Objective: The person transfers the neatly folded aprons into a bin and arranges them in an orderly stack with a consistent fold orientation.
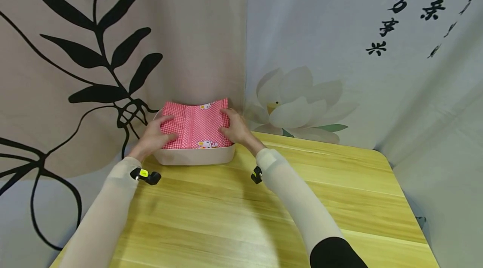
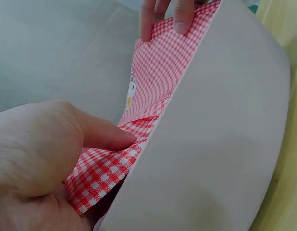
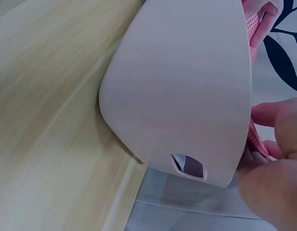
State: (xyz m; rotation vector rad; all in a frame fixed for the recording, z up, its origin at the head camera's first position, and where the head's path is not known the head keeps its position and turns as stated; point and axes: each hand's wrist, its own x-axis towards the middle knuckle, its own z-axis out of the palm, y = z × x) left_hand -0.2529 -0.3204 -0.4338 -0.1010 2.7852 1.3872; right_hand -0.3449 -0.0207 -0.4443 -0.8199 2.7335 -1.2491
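A red-and-white checked cloth (image 1: pixel 198 123) with small cartoon rabbit prints lies across the top of a pale plastic bin (image 1: pixel 194 157) at the back of the table. At the cloth's left edge, my left hand (image 1: pixel 151 137) pinches it, thumb on top and fingers underneath, as the left wrist view shows. The right edge is pinched by my right hand (image 1: pixel 237 127) between thumb and fingers. In the right wrist view, the bin's side has a handle hole (image 3: pixel 188 166). What lies in the bin under the cloth is hidden.
The bin stands on a wooden table (image 1: pixel 211 209) close to a beige curtain (image 1: pixel 200 29) with dark leaf prints. A pale curtain (image 1: pixel 320 29) with a flower and black writing hangs behind and to the right. The table's right edge is rounded at its far corner.
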